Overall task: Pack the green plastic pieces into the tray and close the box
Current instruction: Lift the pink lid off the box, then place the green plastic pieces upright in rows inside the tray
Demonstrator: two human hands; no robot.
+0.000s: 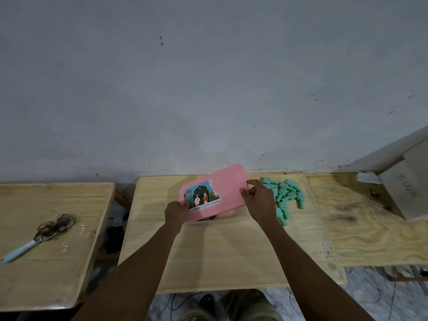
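Observation:
A flat pink box lid (225,185) with a colourful sticker label is tilted up over the middle of the wooden table (220,256). My left hand (176,213) grips its lower left corner and my right hand (258,200) grips its right edge. Under the lid, a sliver of the pink box (228,215) shows; its inside is hidden. A heap of several green plastic pieces (286,193) lies on the table just right of my right hand, with a few trailing toward the front.
A second wooden table (46,262) on the left carries a brush with a light blue handle (25,249) and a tangle of hair. A third table (375,228) on the right holds a white cardboard box (407,188). A grey wall stands right behind the tables.

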